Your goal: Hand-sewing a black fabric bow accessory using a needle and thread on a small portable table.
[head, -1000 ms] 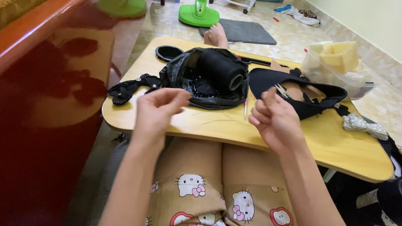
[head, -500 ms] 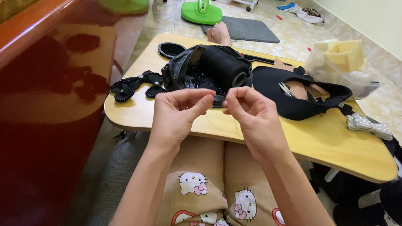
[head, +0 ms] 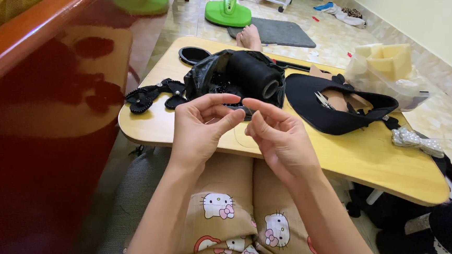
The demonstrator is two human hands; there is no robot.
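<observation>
My left hand [head: 202,128] and my right hand [head: 280,138] are raised close together over the front edge of a low yellow wooden table [head: 391,163]. Their fingertips almost meet, and each pinches a fine thread [head: 242,139] that loops down between them. Just behind the hands a large spool of black thread [head: 253,73] lies on its side in a black plastic bag [head: 203,78]. To the right, a curved black fabric piece [head: 337,105] holds small scissors [head: 322,100]. Black beaded straps [head: 149,93] lie at the table's left.
A clear bag of yellow foam pieces [head: 389,61] and a white dotted bow [head: 413,139] sit at the table's right. A red wooden bed frame [head: 37,131] runs along the left. A dark bottle [head: 439,234] stands at lower right. Green fan bases [head: 228,12] and a grey mat [head: 284,31] lie beyond.
My right hand left the black fabric piece and came to the left hand. Both hands then lifted slightly toward me with fingertips pinched together.
</observation>
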